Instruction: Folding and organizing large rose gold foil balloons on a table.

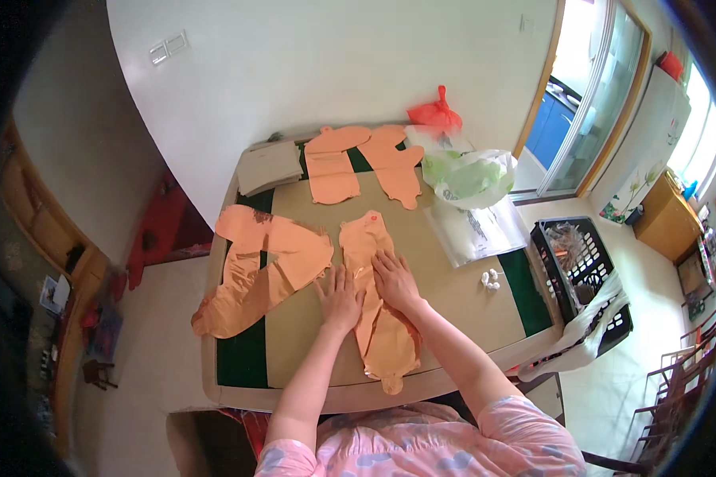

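A flat, wrinkled orange-copper foil balloon (362, 238) lies lengthwise on the table before me, its rounded near end reaching the front edge. My left hand (342, 302) rests at its left side, fingers stretched out and pointing away from me. Across its right side lies my right hand (395, 282), open, with the fingers spread on the foil. Neither hand grips anything. To the left is another flat foil balloon (250, 286), shiny and bent into an angled shape. Two more orange foil pieces, a left one (332, 171) and a right one (396, 165), lie toward the back.
The table has a tan board (461, 318) over a dark green surface. At its back left sits a grey stack (270, 167). Clear plastic packaging (481, 230), a green-white bag (477, 179), a red bag (437, 115) and small white lumps (490, 280) lie right. A black basket (585, 254) stands beside the table.
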`<state>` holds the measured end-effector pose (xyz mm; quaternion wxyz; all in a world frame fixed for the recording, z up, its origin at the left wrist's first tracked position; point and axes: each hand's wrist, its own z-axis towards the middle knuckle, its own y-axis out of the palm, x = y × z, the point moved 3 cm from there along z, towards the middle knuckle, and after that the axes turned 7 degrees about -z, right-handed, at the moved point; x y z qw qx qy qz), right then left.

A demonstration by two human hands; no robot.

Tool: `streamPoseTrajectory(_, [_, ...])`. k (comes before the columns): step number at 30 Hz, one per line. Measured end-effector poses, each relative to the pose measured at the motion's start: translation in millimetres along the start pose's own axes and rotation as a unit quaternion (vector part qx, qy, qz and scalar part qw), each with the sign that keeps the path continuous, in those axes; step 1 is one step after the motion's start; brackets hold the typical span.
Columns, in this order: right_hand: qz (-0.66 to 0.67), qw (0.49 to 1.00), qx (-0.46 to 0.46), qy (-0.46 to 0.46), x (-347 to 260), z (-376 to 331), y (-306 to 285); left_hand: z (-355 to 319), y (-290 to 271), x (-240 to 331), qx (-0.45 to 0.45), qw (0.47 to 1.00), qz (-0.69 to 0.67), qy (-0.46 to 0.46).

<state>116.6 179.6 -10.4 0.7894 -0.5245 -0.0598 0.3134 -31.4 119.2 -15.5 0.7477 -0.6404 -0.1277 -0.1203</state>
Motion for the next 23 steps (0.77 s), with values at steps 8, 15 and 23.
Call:
streamPoseTrajectory(8, [-0.016, 1.0, -0.026, -0.002, -3.3, 1.3, -4.7, 7.6, -6.0, 1.4, 0.043, 0.999, -0.003, 0.028])
streamPoseTrajectory(15, [-0.023, 0.999, -0.04, 0.0, -6.5, -2.9, -3.8, 14.6, -1.0, -4.6, -0.007, 1.0, 0.016, 0.022])
streamPoseTrajectory(23, [-0.035, 0.998, -0.05, 0.009, -2.4, -1.1, 1.2, 6.8, 3.9, -4.6, 0.012, 0.998, 0.036, 0.04])
